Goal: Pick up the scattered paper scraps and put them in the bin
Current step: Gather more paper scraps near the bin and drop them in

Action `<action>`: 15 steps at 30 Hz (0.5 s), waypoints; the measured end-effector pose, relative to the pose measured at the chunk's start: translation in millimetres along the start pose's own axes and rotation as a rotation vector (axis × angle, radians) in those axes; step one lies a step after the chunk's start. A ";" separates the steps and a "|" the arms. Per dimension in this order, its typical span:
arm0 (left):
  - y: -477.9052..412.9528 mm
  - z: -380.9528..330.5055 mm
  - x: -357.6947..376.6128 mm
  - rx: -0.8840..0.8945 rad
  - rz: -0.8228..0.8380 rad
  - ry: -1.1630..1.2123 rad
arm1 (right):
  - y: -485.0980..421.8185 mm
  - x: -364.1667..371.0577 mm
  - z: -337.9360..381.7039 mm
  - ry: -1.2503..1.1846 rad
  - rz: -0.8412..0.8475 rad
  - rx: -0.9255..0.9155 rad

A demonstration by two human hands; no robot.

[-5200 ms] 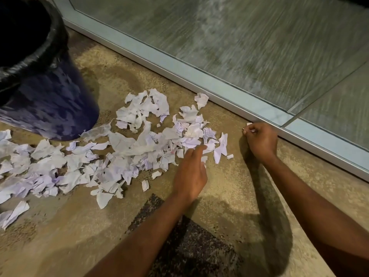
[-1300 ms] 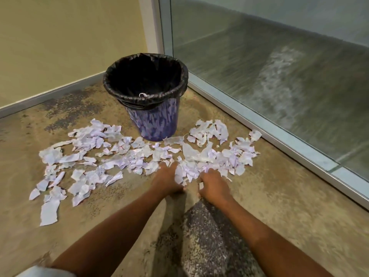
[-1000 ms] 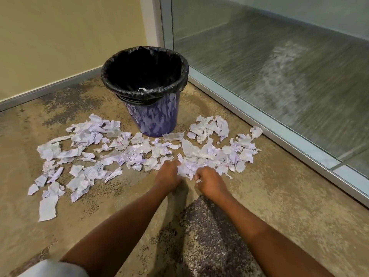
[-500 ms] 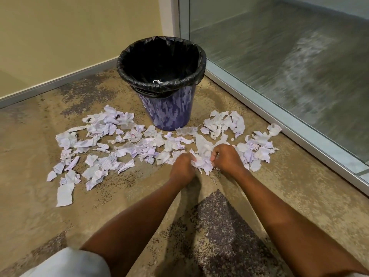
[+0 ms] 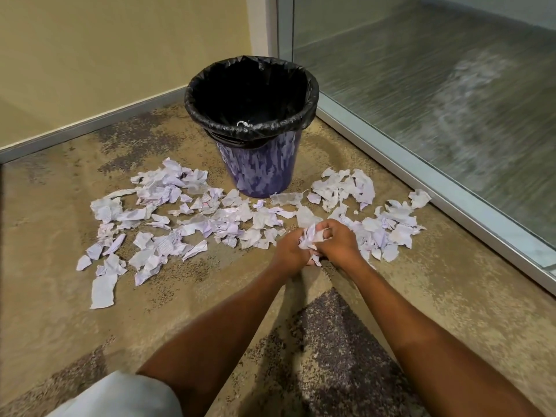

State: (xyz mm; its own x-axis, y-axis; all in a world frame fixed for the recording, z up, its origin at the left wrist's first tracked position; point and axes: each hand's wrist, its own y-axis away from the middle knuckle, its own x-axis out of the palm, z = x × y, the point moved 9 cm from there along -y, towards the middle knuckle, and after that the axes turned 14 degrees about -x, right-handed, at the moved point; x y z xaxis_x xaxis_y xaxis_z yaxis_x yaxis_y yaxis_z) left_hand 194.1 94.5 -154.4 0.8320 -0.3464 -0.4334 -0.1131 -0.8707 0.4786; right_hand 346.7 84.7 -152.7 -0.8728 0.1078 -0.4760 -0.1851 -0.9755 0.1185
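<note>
While both hands are meeting low over the floor [image 5: 60, 296], the left hand [image 5: 290, 251] and the right hand [image 5: 338, 243] are gripping one crumpled bunch of scraps [image 5: 310, 237] between them, fingers curling round it from either side. The bunch is sitting at the near edge of the litter, about mid-floor.

Loose paper scraps [image 5: 192, 227] are lying in a wide band across the floor, running from the left side to near the right edge. They are pale lilac-white and torn, some showing ruled lines.

The bin [image 5: 261, 170] is standing upright beyond the band, in the far corner of the floor where the cream wall [image 5: 105, 55] is meeting the glass panel [image 5: 436, 85]. The nearest scraps are lying just beside its base. Its body is mottled blue, with a black liner [image 5: 252, 94] folding over the rim. One small white bit [image 5: 243, 124] is clinging to the liner's near lip. The inside is too dark to read.

A metal frame [image 5: 421, 176] is running along the floor's right edge, and grey skirting [image 5: 90, 126] along the far left edge. A dark speckled patch [image 5: 340, 341] is showing between the forearms, toward the near edge. A pale sleeve [image 5: 120, 395] is showing at the near left corner.
</note>
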 end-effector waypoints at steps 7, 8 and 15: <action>11.2 -35.1 -11.7 0.060 -0.010 0.115 | -1.6 -26.0 25.9 -0.114 -0.069 -0.047; 9.5 -40.3 -12.0 0.057 -0.008 0.124 | -3.2 -32.9 35.2 -0.101 -0.084 -0.072; 32.8 -126.4 -47.0 0.211 -0.076 0.161 | -16.2 -83.2 109.2 -0.070 -0.183 -0.240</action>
State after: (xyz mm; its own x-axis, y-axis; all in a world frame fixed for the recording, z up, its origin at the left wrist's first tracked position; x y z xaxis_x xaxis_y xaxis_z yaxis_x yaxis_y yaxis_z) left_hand 220.0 126.4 -21.9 0.9159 -0.2323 -0.3272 -0.1438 -0.9513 0.2727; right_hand 373.0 112.5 -19.8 -0.8655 0.2905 -0.4081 -0.2371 -0.9552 -0.1771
